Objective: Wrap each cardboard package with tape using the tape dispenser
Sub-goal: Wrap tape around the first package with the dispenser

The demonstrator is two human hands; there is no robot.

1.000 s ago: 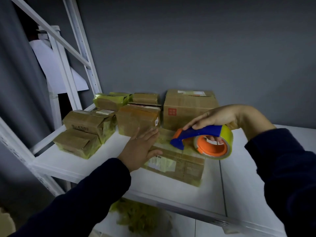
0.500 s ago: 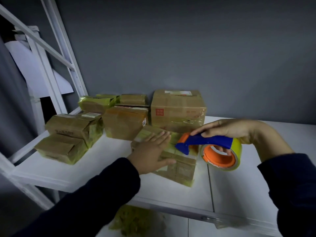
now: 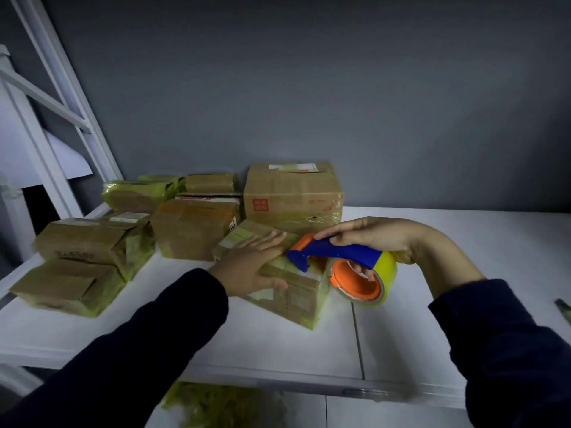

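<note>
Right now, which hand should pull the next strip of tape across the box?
Right. The right hand already grips the tape dispenser at the flat package, while the left hand lies flat on it, steadying it.

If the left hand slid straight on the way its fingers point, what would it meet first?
Probably the tape dispenser's orange-and-blue nose, just beyond the left hand's fingertips over the package; depth is uncertain.

left hand point(image 3: 254, 267) flat, right hand point(image 3: 372, 236) gripping
</note>
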